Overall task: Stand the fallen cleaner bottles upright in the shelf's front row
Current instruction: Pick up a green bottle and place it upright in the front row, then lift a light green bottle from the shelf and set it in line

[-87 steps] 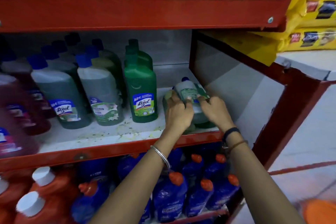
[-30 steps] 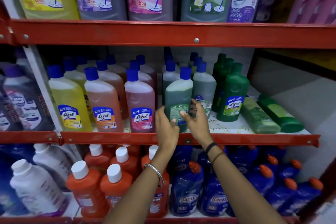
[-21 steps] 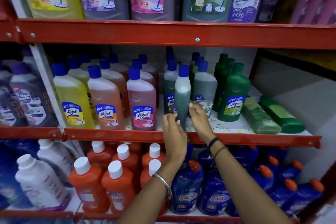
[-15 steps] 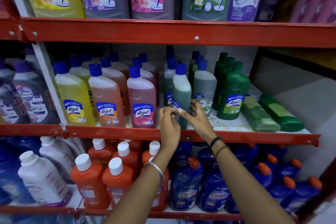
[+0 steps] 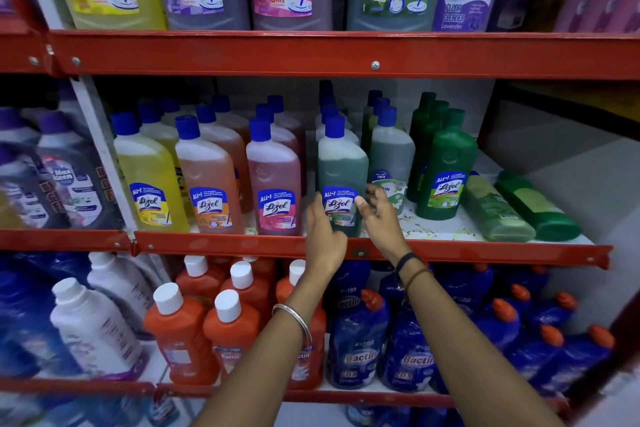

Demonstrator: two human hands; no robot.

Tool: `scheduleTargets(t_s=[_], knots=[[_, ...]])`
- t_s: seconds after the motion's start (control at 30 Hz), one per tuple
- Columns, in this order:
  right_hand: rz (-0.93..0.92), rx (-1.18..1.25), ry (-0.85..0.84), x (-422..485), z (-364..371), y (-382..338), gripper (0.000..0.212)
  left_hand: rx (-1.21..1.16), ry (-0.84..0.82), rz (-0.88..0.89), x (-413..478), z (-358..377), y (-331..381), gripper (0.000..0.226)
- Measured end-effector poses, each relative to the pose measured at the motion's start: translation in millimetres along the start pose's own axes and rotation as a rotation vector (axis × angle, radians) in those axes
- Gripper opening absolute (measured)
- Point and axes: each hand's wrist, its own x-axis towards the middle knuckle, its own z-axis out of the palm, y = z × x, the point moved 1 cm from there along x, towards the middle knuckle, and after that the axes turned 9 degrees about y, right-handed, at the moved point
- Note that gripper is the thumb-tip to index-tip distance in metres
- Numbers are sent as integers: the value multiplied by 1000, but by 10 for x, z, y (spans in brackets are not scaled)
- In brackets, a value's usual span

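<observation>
The teal-green Lizol bottle (image 5: 341, 177) stood upright at the front edge of the red-framed middle shelf (image 5: 450, 248), label facing out, in line with the yellow, orange and pink bottles to its left. The left hand (image 5: 323, 236) and right hand (image 5: 377, 217) flanked its lower half, fingers spread and loose. I could not tell whether they touched the bottle.

Two green bottles (image 5: 519, 208) lay on their sides at the shelf's right end, well apart from the hands; those looked like the work remaining.

Half a second before, the bottle had been turned edge-on, pinched between the fingertips; by now it faced forward.
</observation>
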Motion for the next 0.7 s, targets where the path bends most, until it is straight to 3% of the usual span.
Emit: scheduleTargets(t_s=[0.27, 0.37, 0.43, 0.57, 0.7], knots=[[-5, 23, -79, -53, -37, -51, 40, -10, 15, 82, -144, -72, -46, 74], [-42, 20, -58, -57, -249, -84, 40, -61, 210, 298, -265, -6, 96, 55], [-96, 12, 35, -15, -535, -100, 29, -117, 235, 457, -338, 103, 286, 44], [-150, -148, 275, 136, -1339, -92, 20, -204, 56, 540, -341, 626, 677, 32], [14, -558, 414, 396, -2126, 122, 21, -119, -224, 354, -339, 1476, 889, 24]])
